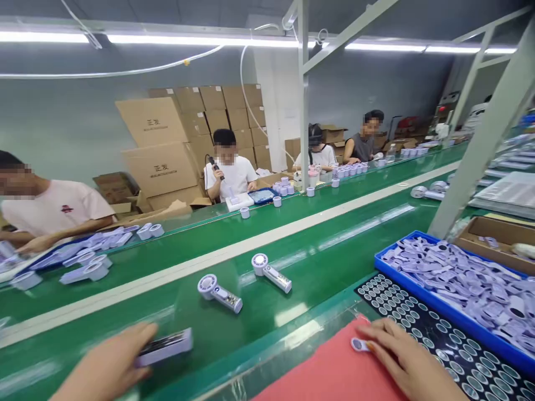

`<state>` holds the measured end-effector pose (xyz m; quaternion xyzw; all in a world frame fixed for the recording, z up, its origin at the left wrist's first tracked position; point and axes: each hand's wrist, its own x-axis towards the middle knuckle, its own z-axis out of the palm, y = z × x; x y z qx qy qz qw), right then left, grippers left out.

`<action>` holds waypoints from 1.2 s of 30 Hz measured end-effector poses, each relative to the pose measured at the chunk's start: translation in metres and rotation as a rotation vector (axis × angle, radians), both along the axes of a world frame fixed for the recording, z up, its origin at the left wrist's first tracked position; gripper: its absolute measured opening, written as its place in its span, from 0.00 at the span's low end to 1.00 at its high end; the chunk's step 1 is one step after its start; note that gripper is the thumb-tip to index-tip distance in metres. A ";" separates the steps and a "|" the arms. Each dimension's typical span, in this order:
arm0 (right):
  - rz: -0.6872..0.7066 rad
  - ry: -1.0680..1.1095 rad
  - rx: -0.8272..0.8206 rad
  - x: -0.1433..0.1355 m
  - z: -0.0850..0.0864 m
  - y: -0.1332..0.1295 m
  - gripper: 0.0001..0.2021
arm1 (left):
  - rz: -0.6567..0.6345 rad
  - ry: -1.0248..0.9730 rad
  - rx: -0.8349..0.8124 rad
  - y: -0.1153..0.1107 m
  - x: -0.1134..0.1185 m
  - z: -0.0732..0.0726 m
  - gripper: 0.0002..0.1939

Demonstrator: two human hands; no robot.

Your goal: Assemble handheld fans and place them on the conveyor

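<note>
1. The left hand (106, 367) wraps around a flat lilac fan handle (165, 346) and grips its near end. The far end sticks out past the fingers, over the green conveyor belt (317, 267), so the part stays free of the hand.
2. The right hand (407, 362) rests flat on the red mat (330, 373). Its fingertips press on a small round lens ring (359, 345), pinning it down so it does not slide. I cannot tell if the fingers pinch it or only touch it.
3. Just right of that hand lies a black tray of rings (455, 345), close enough to pick from.
4. Behind the tray sits a blue bin (422, 289) full of lilac shell parts.
5. Ahead of the left hand, two finished white handheld fans (219, 292) lie on the belt, apart from each other.
6. Across the belt, other people sit at work with more fan parts. Cardboard boxes (167, 145) are stacked behind them.
</note>
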<state>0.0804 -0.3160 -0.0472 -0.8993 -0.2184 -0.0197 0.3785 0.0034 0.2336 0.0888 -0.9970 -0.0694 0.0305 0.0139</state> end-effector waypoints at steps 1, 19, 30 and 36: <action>-0.017 -0.013 -0.004 0.002 -0.001 -0.001 0.21 | -0.114 0.024 0.035 -0.033 -0.004 -0.002 0.20; 0.323 -0.144 -0.061 -0.070 0.058 0.039 0.15 | -0.583 -0.163 -0.431 -0.277 -0.040 -0.055 0.26; 0.365 -0.046 0.078 -0.081 0.053 0.061 0.13 | -0.592 -0.170 -0.644 -0.277 -0.040 -0.058 0.06; 0.399 0.335 0.375 -0.076 0.033 0.057 0.11 | -0.610 -0.167 -0.629 -0.281 -0.044 -0.056 0.08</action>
